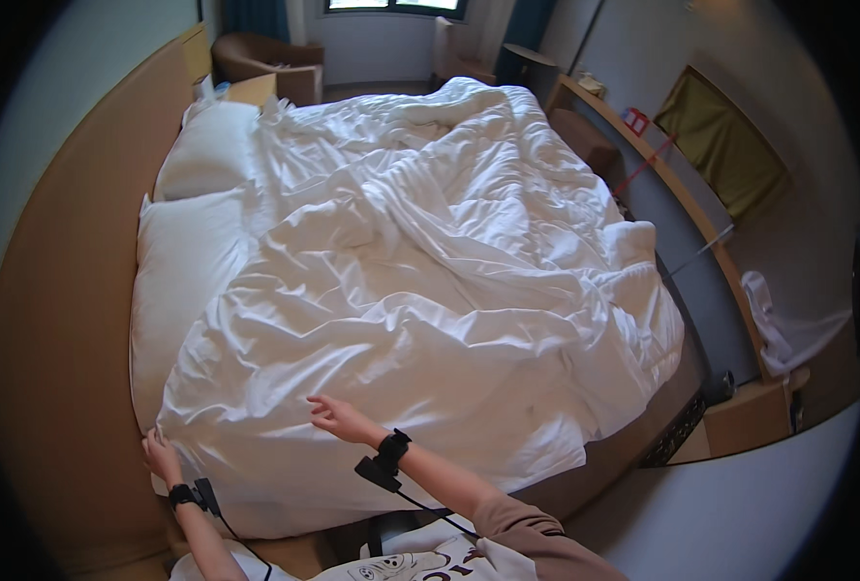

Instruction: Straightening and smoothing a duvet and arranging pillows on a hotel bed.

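White cotton fills most of the head view: a rumpled duvet (420,281) lies heaped across the bed (643,441), its folds running in every direction from the near edge up to the far end by the window (396,5). We stand at the near corner of the bed, close to the wooden headboard (72,320) that runs along the left side.

Our left hand (162,455) sits at the near left corner of the duvet, fingers curled onto the fabric's edge where it meets the headboard; we judge it pinches the cloth, though the fold hides how firmly. Our right hand (338,418) rests flat on the duvet near the near edge, fingers spread and loose, holding nothing. Both wrists carry dark strapped devices with a cable trailing back.

Two white pillows (193,208) lie along the headboard edge, one behind the other, partly uncovered by the duvet. Along the right side a long wooden shelf (682,194) runs beside the bed, with a white cloth (769,329) draped near its near end. A brown armchair (270,63) stands at the far left corner of the room.

As for progress, we judge the work barely started: the duvet is on the bed and covers most of it, yet it is deeply creased, bunched toward the right edge and unsquared. Smoothing and pulling the corners straight all seem left to do.
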Available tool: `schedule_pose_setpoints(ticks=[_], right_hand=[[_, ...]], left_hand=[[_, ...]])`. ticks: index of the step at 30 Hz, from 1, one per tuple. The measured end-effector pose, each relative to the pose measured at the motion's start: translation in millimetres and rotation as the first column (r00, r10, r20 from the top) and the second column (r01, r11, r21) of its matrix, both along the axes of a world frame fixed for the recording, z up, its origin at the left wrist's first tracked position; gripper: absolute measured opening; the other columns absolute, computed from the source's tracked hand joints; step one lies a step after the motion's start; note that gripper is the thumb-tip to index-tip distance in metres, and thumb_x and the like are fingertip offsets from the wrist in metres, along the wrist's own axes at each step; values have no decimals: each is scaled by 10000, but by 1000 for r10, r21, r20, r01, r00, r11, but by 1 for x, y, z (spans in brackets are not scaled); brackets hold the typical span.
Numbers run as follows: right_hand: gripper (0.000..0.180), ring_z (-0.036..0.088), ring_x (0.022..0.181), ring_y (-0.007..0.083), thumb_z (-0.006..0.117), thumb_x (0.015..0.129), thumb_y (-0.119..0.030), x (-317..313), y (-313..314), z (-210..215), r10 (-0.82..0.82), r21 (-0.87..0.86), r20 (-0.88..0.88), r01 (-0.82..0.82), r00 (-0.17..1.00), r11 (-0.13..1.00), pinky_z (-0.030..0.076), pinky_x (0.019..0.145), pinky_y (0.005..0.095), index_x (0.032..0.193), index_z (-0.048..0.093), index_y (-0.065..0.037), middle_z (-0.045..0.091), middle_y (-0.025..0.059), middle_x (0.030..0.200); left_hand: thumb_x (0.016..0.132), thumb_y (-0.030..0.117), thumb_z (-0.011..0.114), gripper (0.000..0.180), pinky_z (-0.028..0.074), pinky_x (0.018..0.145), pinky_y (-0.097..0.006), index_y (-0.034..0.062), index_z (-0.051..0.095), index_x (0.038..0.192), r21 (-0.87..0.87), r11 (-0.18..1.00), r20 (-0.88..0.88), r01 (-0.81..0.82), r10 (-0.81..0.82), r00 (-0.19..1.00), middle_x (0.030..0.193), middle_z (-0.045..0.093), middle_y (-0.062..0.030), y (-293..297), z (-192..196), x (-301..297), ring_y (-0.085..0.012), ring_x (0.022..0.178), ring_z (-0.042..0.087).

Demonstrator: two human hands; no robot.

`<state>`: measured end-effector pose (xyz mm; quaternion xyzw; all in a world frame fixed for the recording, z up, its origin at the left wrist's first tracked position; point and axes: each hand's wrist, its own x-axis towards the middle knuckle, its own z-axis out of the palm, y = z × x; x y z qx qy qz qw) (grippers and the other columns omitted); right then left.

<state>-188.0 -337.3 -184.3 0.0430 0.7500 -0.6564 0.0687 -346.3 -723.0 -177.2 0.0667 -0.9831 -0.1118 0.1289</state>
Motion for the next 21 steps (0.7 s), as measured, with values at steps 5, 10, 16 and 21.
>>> schedule_pose_setpoints(ticks=[5, 10, 16, 21], right_hand=[[382, 592, 884, 185, 558, 838, -231, 94, 69, -32, -137, 16, 92, 136, 986, 991, 470, 725, 300, 1163, 477, -47, 601, 117, 987], [353, 587, 889, 138, 554, 846, -259, 223, 156, -37, -233, -250, 319, 319, 919, 914, 456, 719, 275, 1138, 505, -68, 607, 66, 991], [307, 592, 875, 142, 525, 864, -226, 435, 328, -22, -607, -239, 336, 689, 720, 685, 461, 722, 265, 1118, 510, -55, 609, 67, 1007], [257, 604, 843, 142, 495, 875, -168, 573, 439, 12, -872, -215, 282, 912, 400, 348, 467, 700, 249, 1090, 518, -29, 614, 77, 991]], left_hand=[[784, 172, 579, 315, 422, 822, -371, 26, 553, 1061, 503, 798, -23, 332, -371, 928, 1006, 578, -171, 143, -50, 52, -290, 938, 551], [798, 226, 604, 308, 465, 768, -350, 2, 577, 1007, 680, 524, 120, 512, -769, 628, 915, 621, -169, 393, -21, 233, -267, 871, 600], [816, 249, 593, 311, 490, 719, -336, -1, 584, 1001, 813, 214, 122, 542, -972, 201, 884, 637, -178, 636, -5, 420, -268, 821, 628], [832, 276, 568, 321, 488, 721, -330, 6, 584, 1004, 808, -7, 142, 590, -968, -207, 883, 638, -175, 800, 21, 540, -263, 820, 628]])
